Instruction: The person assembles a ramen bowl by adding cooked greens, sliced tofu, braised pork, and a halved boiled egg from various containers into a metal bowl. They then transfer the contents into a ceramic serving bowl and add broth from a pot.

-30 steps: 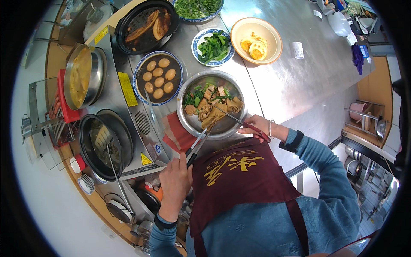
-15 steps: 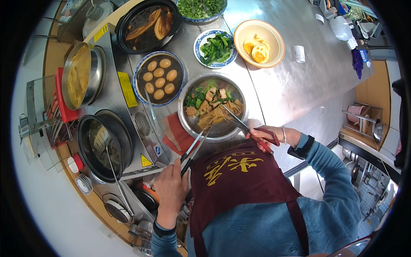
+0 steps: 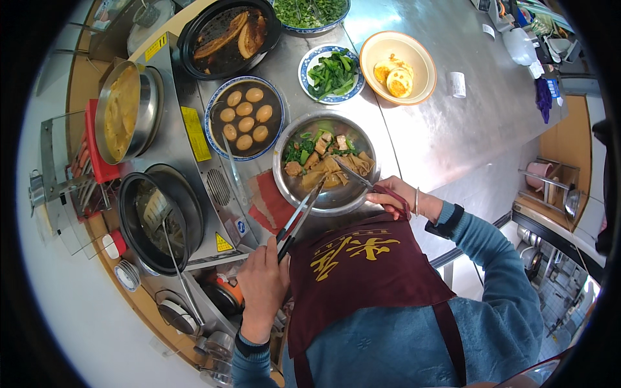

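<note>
My left hand (image 3: 264, 281) is closed around the dark grips of metal tongs (image 3: 299, 220). Their tips reach into a steel bowl (image 3: 336, 208) and touch tan, folded sheets of food (image 3: 332, 172), perhaps tofu skin. From the bowl's right side, my right hand (image 3: 400, 194) grips red-handled scissors (image 3: 354, 173). Their blades point into the same sheets and look nearly closed; the tips are partly lost in the food. Leafy greens (image 3: 299, 152) and browned chunks (image 3: 323, 143) lie at the back of the bowl.
Brown eggs in liquid fill a blue-rimmed bowl (image 3: 210, 129) at left. Behind stand a plate of greens (image 3: 304, 74), a bowl of fried eggs (image 3: 427, 68) and a black pot of meat (image 3: 187, 55). A dark pot (image 3: 126, 226) with a slotted spatula (image 3: 157, 208) is farther left.
The scissors' handles have come together and the blades have closed on the tan sheets. The tongs stay in the bowl. The whole view has shifted slightly.
</note>
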`<state>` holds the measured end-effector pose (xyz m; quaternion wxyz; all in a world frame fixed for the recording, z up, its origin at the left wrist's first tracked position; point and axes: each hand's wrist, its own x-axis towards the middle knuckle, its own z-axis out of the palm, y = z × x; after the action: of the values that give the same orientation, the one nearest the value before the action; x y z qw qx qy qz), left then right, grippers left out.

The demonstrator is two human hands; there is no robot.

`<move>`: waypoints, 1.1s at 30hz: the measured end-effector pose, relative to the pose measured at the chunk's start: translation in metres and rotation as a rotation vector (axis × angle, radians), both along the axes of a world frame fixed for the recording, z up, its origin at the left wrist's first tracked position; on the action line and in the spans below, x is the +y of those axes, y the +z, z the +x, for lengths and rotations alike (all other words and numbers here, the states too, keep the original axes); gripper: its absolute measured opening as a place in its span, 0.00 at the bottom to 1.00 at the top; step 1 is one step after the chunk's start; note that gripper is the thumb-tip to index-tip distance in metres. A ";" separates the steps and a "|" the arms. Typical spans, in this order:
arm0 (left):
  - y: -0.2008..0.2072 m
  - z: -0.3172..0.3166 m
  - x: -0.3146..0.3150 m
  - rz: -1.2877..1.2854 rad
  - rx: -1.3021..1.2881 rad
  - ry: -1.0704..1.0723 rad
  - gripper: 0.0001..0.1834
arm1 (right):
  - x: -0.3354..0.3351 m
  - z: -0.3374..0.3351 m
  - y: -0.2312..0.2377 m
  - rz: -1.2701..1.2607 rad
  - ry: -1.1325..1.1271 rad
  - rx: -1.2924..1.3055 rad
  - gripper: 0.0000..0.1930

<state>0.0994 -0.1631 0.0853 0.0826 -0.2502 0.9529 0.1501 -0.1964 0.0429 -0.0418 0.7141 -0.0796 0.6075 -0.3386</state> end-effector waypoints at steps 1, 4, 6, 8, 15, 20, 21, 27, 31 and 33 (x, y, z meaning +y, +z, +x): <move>-0.002 -0.002 -0.001 0.003 -0.001 0.017 0.27 | 0.002 -0.001 0.003 -0.007 0.000 0.024 0.23; -0.006 -0.006 -0.002 0.007 0.020 0.032 0.26 | 0.013 -0.011 0.015 -0.047 0.009 -0.037 0.30; -0.008 -0.008 -0.002 0.008 0.036 0.028 0.26 | 0.020 -0.016 0.019 -0.051 0.075 -0.097 0.35; -0.009 -0.010 -0.001 0.008 0.046 0.024 0.26 | 0.024 -0.020 0.020 -0.026 0.207 -0.124 0.40; -0.019 -0.011 0.006 -0.029 0.044 -0.104 0.27 | -0.015 -0.009 -0.009 -0.003 0.175 -0.092 0.38; -0.025 -0.006 0.007 -0.030 0.014 -0.089 0.28 | -0.024 -0.009 -0.002 0.054 0.085 -0.015 0.26; -0.026 -0.006 0.008 -0.024 0.018 -0.074 0.28 | -0.025 -0.007 0.000 0.059 0.058 0.025 0.23; -0.022 0.002 0.007 0.034 -0.042 0.107 0.31 | -0.020 -0.003 0.001 0.051 0.031 0.082 0.25; -0.028 0.002 0.005 0.041 -0.074 0.204 0.30 | -0.005 -0.007 0.006 0.079 0.034 0.071 0.28; -0.034 0.000 0.003 0.047 -0.052 0.228 0.29 | 0.004 -0.011 0.011 0.038 0.066 0.005 0.30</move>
<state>0.0997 -0.1604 0.0513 0.0956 -0.3586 0.9121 0.1744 -0.2077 0.0465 -0.0308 0.7247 -0.0868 0.6129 -0.3028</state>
